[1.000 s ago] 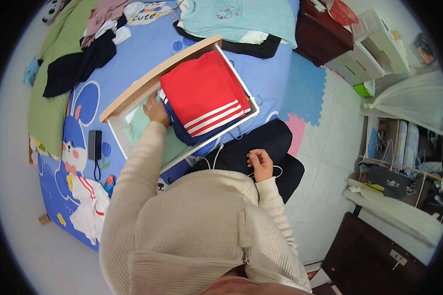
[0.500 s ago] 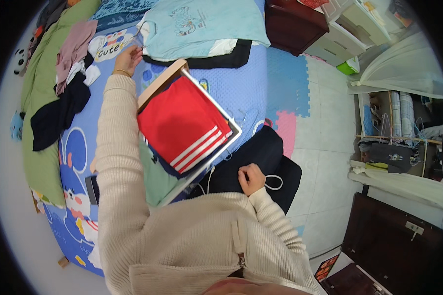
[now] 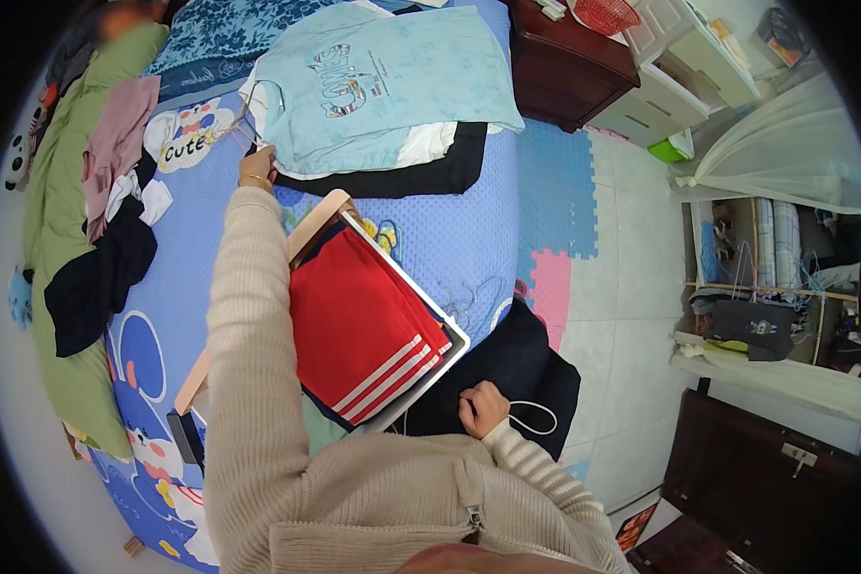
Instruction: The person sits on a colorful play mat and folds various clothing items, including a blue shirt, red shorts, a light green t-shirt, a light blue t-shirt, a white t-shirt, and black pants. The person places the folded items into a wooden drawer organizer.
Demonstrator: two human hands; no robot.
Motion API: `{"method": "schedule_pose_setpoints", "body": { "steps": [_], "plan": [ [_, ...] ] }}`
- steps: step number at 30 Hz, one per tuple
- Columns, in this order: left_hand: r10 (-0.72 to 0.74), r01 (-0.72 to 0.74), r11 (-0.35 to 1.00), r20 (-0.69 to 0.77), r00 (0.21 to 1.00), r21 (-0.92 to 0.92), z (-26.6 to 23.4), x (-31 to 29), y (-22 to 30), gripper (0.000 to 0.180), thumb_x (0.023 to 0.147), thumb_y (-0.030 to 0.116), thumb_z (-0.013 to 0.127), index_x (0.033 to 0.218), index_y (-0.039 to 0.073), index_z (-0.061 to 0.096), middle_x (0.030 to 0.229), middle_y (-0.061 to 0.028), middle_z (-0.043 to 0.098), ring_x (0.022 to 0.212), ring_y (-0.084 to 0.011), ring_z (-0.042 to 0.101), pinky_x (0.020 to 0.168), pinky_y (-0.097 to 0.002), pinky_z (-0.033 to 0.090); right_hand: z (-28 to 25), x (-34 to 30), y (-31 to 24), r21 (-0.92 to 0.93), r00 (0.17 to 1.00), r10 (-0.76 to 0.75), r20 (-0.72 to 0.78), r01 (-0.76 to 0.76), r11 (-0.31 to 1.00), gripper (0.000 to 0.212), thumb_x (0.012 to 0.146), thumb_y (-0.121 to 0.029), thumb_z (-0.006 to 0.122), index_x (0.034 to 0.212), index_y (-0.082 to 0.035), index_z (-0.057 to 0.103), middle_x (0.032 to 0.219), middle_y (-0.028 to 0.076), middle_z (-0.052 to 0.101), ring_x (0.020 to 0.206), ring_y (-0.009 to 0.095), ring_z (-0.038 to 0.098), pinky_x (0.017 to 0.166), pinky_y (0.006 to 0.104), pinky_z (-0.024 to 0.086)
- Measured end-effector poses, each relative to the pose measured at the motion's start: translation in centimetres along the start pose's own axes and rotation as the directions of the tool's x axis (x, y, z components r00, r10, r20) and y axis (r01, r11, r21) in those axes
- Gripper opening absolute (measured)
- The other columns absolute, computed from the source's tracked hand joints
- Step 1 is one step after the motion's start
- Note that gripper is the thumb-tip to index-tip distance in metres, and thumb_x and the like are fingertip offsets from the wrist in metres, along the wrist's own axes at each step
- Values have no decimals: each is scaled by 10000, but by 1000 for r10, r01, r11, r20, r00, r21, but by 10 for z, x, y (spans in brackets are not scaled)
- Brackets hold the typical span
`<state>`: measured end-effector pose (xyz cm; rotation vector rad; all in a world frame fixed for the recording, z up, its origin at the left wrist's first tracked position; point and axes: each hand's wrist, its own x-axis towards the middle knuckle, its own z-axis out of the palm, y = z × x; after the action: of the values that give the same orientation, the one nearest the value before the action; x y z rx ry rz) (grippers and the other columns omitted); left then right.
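Observation:
My left arm reaches forward across the bed. My left hand (image 3: 261, 164), with a bracelet at the wrist, is closed at the lower left corner of the laid-out clothes; its fingers pinch thin wire that looks like a clothes hanger (image 3: 246, 122). Beside it a light blue printed T-shirt (image 3: 402, 77) lies flat over white and black garments (image 3: 464, 163). My right hand (image 3: 484, 409) rests curled on my dark trousers (image 3: 507, 364), near a white drawstring loop. Between my arms, folded red clothing with white stripes (image 3: 364, 316) lies in a white box (image 3: 454, 337) with a wooden-coloured edge.
Loose hangers (image 3: 464, 298) lie on the blue bedspread beside the box. At the left are a pink garment (image 3: 115, 143), dark clothing (image 3: 105, 277) and a green quilt (image 3: 48, 258). A dark red cabinet (image 3: 569, 67) stands at the far right of the bed.
The view has tipped so the bed and clothes sit lower in it. My left hand has come closer to the corner of the laid-out clothes. The right hand stays on my lap.

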<state>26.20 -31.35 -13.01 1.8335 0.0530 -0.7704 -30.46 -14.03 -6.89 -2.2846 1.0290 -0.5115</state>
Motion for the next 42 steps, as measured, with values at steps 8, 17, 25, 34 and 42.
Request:
{"method": "schedule_pose_setpoints", "body": {
  "steps": [8,17,25,34,42],
  "plan": [
    [311,-268,938,196,930,-221,11,-11,12,94,831,155,635,793,93,577,574,3,495,442,-99,436,422,-209,358,2,3,-2,24,999,-13,-33,14,1000,87,693,-91,626,766,-91,579,709,70,500,657,247,541,529,344,445],
    [362,363,690,733,576,-626,10,-175,79,61,900,124,553,925,69,557,794,-13,596,593,-83,544,529,-193,485,-6,-2,2,26,997,-13,-75,15,1000,51,735,-136,599,771,-108,576,742,66,494,705,255,549,549,365,451],
    [185,123,922,697,692,-367,-23,-192,62,72,886,152,553,841,110,514,609,24,481,427,-69,370,365,-170,290,-12,-27,4,85,994,12,-105,-3,996,58,769,-161,589,769,-103,585,760,76,510,751,267,559,609,381,458],
    [461,-201,697,216,860,-688,-24,-363,-26,107,941,107,436,1047,110,423,854,-18,524,572,-107,467,458,-224,402,-26,-42,1,193,994,55,-96,-36,981,79,781,-133,584,815,-63,596,816,93,539,803,278,566,686,366,462],
    [653,-629,726,565,505,-278,-15,-456,-57,153,939,107,418,1055,9,431,865,-85,521,635,-110,513,458,-211,418,-71,-53,5,499,892,241,-382,-20,866,195,815,-44,598,1003,-35,549,848,21,529,705,87,488,638,216,410]
  ]
}}
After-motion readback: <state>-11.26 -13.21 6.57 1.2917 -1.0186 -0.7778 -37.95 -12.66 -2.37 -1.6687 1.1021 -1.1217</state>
